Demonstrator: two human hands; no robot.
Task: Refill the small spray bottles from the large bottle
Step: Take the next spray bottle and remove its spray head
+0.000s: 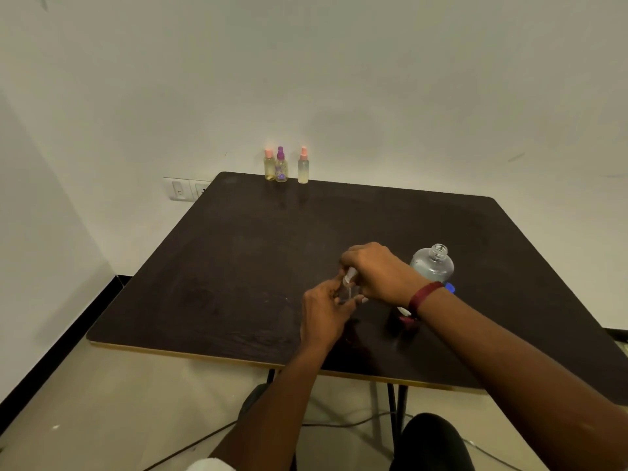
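A: Near the middle of the table, toward its near edge, the left hand (323,311) is curled round a small clear bottle (348,293) and holds it upright on the dark table (238,266). The right hand (377,270) comes over the top, its fingers pinched round the pale spray head (350,275).

B: Is the head going on or coming off?

A: I cannot tell. The fingers hide the neck, and the bottle is too clear and small to judge its level. Either way, I would keep the left grip low and firm so the body does not spin. Turn only the head with the right fingertips, and keep the bottle straight so nothing spills.

B: Where is the big one?

A: The large bottle (433,266) stands just right of the right hand, mouth open, with liquid inside. A blue cap (450,287) lies at its base. The right wrist passes close by it, so a careless swing could tip it.

B: And further out?

A: Three small spray bottles (281,166) stand at the far edge, well apart from the hands. Two have pink tops and one purple. A small red-and-white thing (404,315) lies under the right wrist, too hidden to name.
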